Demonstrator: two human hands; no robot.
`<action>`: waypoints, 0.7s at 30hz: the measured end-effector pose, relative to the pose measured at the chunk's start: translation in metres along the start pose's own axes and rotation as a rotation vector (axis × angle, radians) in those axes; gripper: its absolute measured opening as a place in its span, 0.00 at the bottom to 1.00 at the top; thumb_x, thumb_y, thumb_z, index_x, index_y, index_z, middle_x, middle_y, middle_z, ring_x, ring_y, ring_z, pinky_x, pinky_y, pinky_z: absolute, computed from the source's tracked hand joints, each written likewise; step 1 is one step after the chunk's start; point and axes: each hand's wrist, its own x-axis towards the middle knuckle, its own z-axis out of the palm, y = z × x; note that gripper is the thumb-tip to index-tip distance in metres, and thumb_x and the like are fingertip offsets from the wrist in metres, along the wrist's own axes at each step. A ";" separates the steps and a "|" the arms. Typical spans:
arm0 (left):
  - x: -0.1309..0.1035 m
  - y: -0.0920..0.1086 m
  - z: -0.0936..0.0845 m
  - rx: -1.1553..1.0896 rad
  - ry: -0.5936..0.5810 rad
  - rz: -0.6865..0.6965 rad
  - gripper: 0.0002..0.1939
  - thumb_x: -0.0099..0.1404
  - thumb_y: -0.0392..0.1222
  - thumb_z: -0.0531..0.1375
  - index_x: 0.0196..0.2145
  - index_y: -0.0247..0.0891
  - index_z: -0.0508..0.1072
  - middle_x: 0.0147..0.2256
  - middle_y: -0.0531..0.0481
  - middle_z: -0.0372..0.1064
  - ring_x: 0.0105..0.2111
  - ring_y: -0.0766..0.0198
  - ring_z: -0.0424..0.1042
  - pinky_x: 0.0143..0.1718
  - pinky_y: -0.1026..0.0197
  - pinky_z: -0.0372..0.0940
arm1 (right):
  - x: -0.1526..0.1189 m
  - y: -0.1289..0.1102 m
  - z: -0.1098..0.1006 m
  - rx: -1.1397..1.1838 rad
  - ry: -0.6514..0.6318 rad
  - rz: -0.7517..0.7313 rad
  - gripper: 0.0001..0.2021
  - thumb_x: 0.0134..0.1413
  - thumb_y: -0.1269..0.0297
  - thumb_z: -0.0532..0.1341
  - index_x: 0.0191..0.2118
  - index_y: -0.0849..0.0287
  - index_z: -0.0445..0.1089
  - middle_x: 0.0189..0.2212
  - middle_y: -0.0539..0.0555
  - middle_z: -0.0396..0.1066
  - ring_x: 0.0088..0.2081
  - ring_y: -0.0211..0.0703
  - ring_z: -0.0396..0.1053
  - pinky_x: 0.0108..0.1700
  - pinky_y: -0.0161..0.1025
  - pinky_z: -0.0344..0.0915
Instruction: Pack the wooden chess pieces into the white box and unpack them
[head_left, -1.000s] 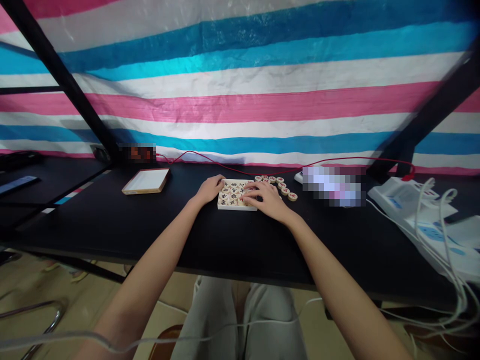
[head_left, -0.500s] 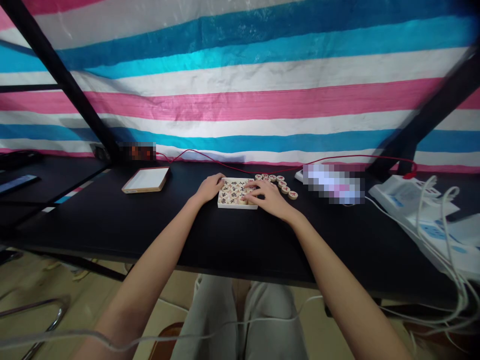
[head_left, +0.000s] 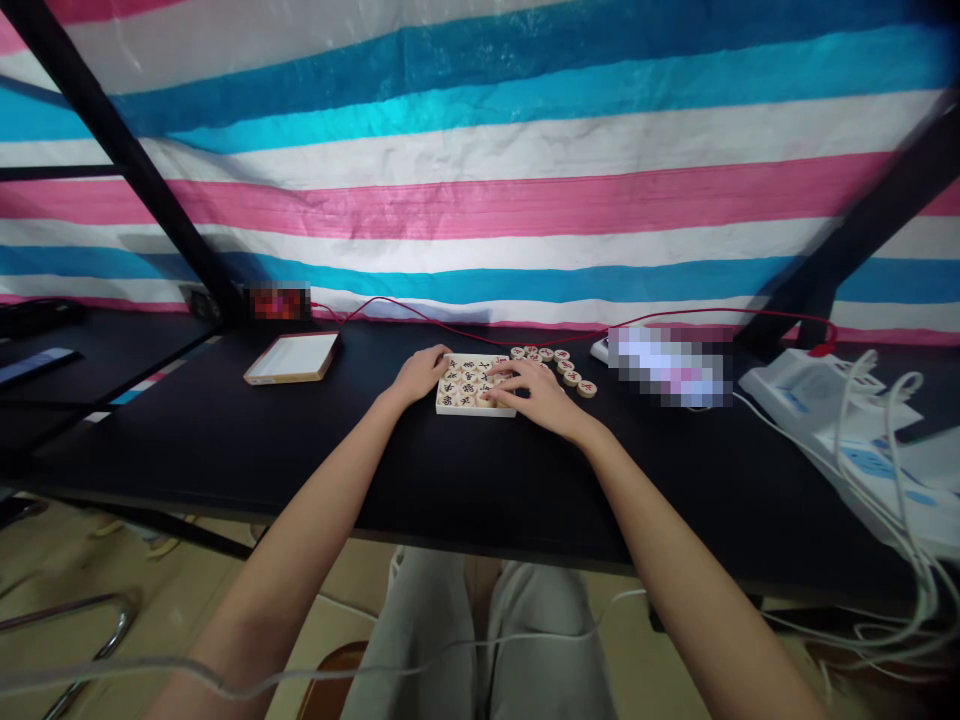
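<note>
A shallow white box (head_left: 475, 411) on the black table holds rows of round xiangqi pieces (head_left: 466, 378), most with black characters and at least one red near the back right. My left hand (head_left: 421, 376) is closed on the box's left edge, its fingers at the back left corner. Over the box's right side lies my right hand (head_left: 534, 393), fingers apart and thumb and fingertips touching pieces inside. It covers part of the pieces there. Just beyond and to the right of that hand, several loose xiangqi pieces (head_left: 570, 379) with red characters lie on the table.
A box lid (head_left: 300, 357), white inside, lies to the left. A blurred phone-like device (head_left: 664, 368) is at the right, beside a white power strip (head_left: 840, 430) with looped cables. A red cable (head_left: 442, 328) runs along the back near the striped sheet (head_left: 480, 210).
Both hands stay almost in place at the box. The characters on the pieces inside look slightly shifted or turned. The loose pieces have not moved.
</note>
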 end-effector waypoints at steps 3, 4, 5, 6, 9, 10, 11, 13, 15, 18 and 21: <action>0.001 -0.001 0.001 0.008 0.007 -0.001 0.17 0.63 0.43 0.47 0.44 0.37 0.70 0.39 0.45 0.72 0.38 0.59 0.70 0.41 0.59 0.61 | 0.000 0.001 0.000 0.013 -0.008 -0.008 0.13 0.56 0.54 0.55 0.33 0.48 0.76 0.48 0.50 0.67 0.49 0.50 0.60 0.55 0.54 0.49; 0.001 -0.001 0.001 0.009 0.009 0.004 0.17 0.63 0.43 0.47 0.44 0.37 0.70 0.39 0.45 0.72 0.38 0.59 0.70 0.41 0.59 0.61 | 0.000 0.001 0.000 0.017 -0.011 -0.008 0.13 0.55 0.54 0.55 0.33 0.48 0.76 0.48 0.50 0.67 0.49 0.50 0.60 0.55 0.54 0.49; 0.001 -0.002 0.001 0.010 0.012 0.010 0.16 0.63 0.43 0.47 0.43 0.37 0.70 0.39 0.45 0.72 0.38 0.59 0.70 0.41 0.59 0.61 | 0.000 0.001 0.000 0.020 -0.012 -0.008 0.13 0.55 0.53 0.55 0.33 0.49 0.76 0.48 0.50 0.67 0.49 0.49 0.60 0.55 0.54 0.49; 0.001 -0.002 0.001 0.009 0.012 0.015 0.16 0.63 0.43 0.47 0.43 0.37 0.70 0.39 0.45 0.72 0.38 0.59 0.70 0.41 0.59 0.61 | 0.000 0.002 0.000 0.022 -0.012 -0.007 0.13 0.55 0.53 0.55 0.33 0.49 0.76 0.48 0.50 0.67 0.49 0.49 0.60 0.55 0.54 0.49; 0.001 -0.002 0.001 0.008 0.008 0.019 0.17 0.63 0.43 0.47 0.44 0.38 0.70 0.39 0.46 0.72 0.38 0.59 0.70 0.41 0.59 0.61 | 0.000 0.002 -0.001 0.025 -0.008 -0.005 0.12 0.55 0.53 0.55 0.32 0.49 0.76 0.47 0.49 0.67 0.48 0.49 0.60 0.55 0.53 0.49; 0.001 -0.002 0.001 0.009 0.006 0.016 0.17 0.63 0.43 0.47 0.44 0.38 0.70 0.39 0.46 0.72 0.38 0.59 0.70 0.41 0.59 0.61 | -0.001 0.002 -0.001 0.025 -0.007 -0.006 0.12 0.55 0.54 0.56 0.32 0.48 0.76 0.47 0.49 0.67 0.48 0.49 0.61 0.55 0.53 0.49; 0.001 -0.002 0.001 0.011 0.005 0.012 0.17 0.63 0.43 0.47 0.44 0.38 0.70 0.39 0.46 0.72 0.38 0.59 0.70 0.40 0.59 0.61 | -0.001 0.002 -0.001 0.025 -0.006 -0.009 0.12 0.55 0.54 0.56 0.32 0.48 0.76 0.47 0.49 0.67 0.48 0.48 0.61 0.55 0.53 0.49; 0.001 -0.002 0.001 0.015 0.004 0.009 0.17 0.63 0.43 0.47 0.44 0.38 0.70 0.39 0.46 0.72 0.38 0.59 0.70 0.41 0.59 0.61 | -0.001 0.001 0.000 0.024 -0.005 -0.014 0.12 0.55 0.53 0.56 0.32 0.48 0.76 0.47 0.49 0.68 0.48 0.48 0.61 0.55 0.53 0.49; 0.001 -0.002 0.001 0.015 0.006 0.010 0.17 0.63 0.43 0.47 0.44 0.38 0.70 0.38 0.46 0.72 0.38 0.59 0.70 0.41 0.59 0.61 | 0.000 0.001 0.000 0.022 0.000 -0.021 0.12 0.55 0.54 0.56 0.32 0.48 0.76 0.47 0.48 0.68 0.48 0.48 0.61 0.54 0.52 0.50; 0.001 -0.001 0.001 0.015 0.007 0.010 0.16 0.63 0.43 0.47 0.44 0.38 0.70 0.38 0.46 0.72 0.38 0.59 0.70 0.41 0.59 0.61 | 0.000 0.001 -0.003 0.026 0.031 -0.034 0.11 0.56 0.55 0.55 0.34 0.48 0.76 0.46 0.49 0.68 0.48 0.47 0.62 0.54 0.50 0.52; 0.000 0.001 -0.001 0.018 -0.002 0.000 0.17 0.63 0.43 0.47 0.44 0.37 0.70 0.38 0.45 0.72 0.38 0.59 0.70 0.40 0.59 0.61 | -0.002 0.006 -0.014 -0.015 0.136 0.018 0.12 0.56 0.56 0.55 0.38 0.49 0.75 0.44 0.50 0.68 0.46 0.45 0.64 0.50 0.45 0.57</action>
